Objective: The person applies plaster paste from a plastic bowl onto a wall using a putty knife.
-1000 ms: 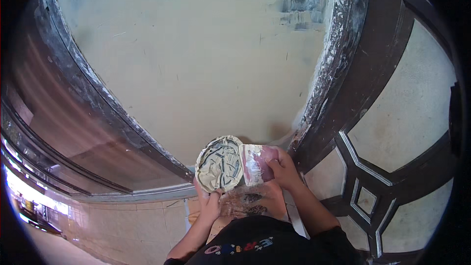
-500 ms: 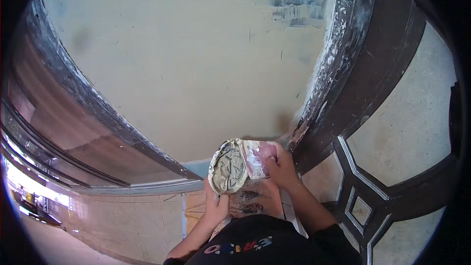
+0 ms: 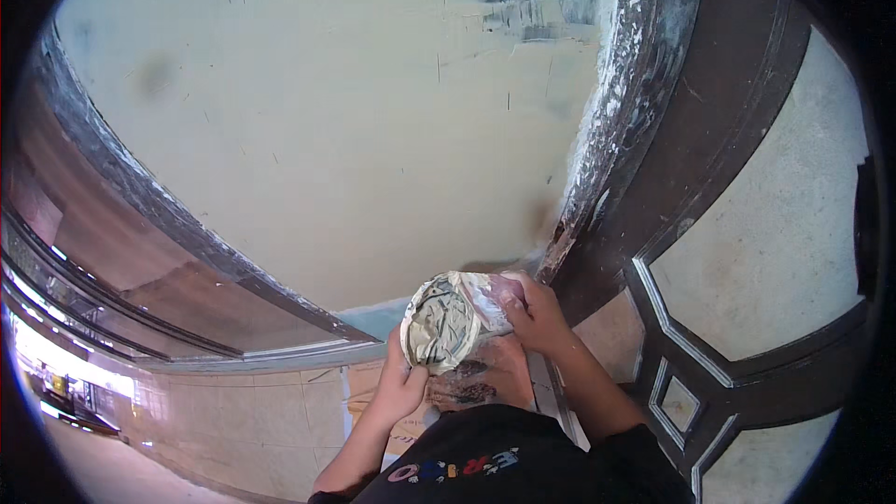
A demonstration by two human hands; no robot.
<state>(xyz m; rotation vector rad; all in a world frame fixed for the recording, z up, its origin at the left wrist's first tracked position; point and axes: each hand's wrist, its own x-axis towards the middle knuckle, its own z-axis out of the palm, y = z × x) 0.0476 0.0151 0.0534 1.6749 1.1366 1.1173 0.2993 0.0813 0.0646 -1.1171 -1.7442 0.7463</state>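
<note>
My left hand (image 3: 403,385) grips a round tub (image 3: 409,355) from below and the left, its thumb at the near rim. Cream putty (image 3: 442,322) with grooves and dark streaks coats the inside of the tub. My right hand (image 3: 539,315) is closed on a flat pinkish putty scraper (image 3: 507,287). White putty smears the blade, which meets the right side of the tub's rim. Both hands are in front of my chest, close to the lower edge of a cream-coated wall panel (image 3: 345,149).
Dark, paint-spattered frames border the panel at the left (image 3: 140,168) and right (image 3: 616,103). At far right stands a dark brown door (image 3: 709,131) with pale panels. Stained cardboard (image 3: 495,378) lies below my hands, on a tiled floor (image 3: 252,411).
The scraper has tilted and its smeared blade now lies closer against the tub's rim. The tub has turned slightly, and the whole view has shifted a little.
</note>
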